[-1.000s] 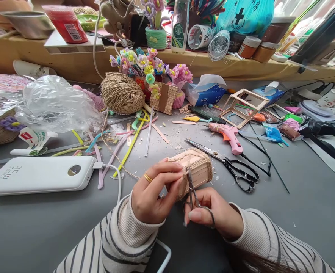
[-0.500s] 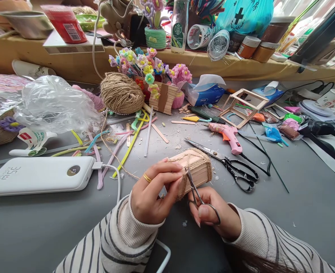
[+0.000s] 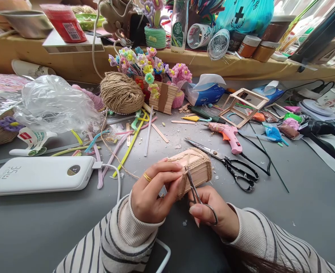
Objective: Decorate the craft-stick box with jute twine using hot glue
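Observation:
My left hand (image 3: pixel 152 193), with a gold ring, grips a small box of pale wooden sticks (image 3: pixel 197 168) wrapped with brown twine. Its fingers pinch the twine at the box's near end. My right hand (image 3: pixel 211 214) holds small metal scissors (image 3: pixel 194 189), fingers through the loops, with the blades pointing up against the twine on the box. A strand of twine runs from the box back to a large twine ball (image 3: pixel 122 93).
Large black-handled scissors (image 3: pixel 227 163) and a pink glue gun (image 3: pixel 228 134) lie right of the box. A white power bank (image 3: pixel 39 174) with its cable sits at left, by a plastic bag (image 3: pixel 56 104). Pipe cleaners, sticks, craft flowers (image 3: pixel 147 68) and a wooden frame (image 3: pixel 244 106) crowd the back.
My right hand shifted slightly with the small scissors, the blades working at the twine; a small scrap lies on the table below. The left hand and box stayed put.

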`<state>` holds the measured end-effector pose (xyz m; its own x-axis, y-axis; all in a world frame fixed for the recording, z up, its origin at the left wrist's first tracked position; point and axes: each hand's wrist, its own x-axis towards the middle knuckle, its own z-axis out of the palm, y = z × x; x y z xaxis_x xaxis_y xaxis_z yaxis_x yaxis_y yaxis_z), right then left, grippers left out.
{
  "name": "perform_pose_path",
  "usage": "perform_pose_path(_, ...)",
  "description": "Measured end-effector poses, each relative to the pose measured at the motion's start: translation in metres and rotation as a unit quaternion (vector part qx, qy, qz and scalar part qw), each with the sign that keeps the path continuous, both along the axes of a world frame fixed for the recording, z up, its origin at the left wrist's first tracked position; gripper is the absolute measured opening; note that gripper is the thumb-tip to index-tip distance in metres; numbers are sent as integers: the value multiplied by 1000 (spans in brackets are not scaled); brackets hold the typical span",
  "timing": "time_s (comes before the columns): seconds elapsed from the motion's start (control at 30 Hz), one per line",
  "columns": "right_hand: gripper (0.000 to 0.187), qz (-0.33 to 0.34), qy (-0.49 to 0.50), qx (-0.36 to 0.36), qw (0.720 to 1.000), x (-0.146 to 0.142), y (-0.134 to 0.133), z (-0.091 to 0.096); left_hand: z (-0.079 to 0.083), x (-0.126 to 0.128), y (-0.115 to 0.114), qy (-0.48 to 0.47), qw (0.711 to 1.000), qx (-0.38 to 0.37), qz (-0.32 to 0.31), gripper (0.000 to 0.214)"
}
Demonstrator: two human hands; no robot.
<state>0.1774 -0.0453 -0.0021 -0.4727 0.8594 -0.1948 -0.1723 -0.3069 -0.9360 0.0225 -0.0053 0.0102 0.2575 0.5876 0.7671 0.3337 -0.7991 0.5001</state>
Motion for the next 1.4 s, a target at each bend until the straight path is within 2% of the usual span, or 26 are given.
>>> perform_pose_path(0.5,50,-4,0,7,1000,1,0,5,0,0,0,2,1000,1,4,16)
perform_pose_path(1.0,51,-10,-42,-2,999,-2,2,7,-1,1,0,-3,1000,-5,4,18)
perform_pose_path(1.27,55,51,-55,30,997,2,4,10,0,1,-1,-3,1000,-15,5,16)
perform_pose_path(1.4,56,51,-78,42,995,3,3,12,2,2,-2,6,1000,-17,18,15)
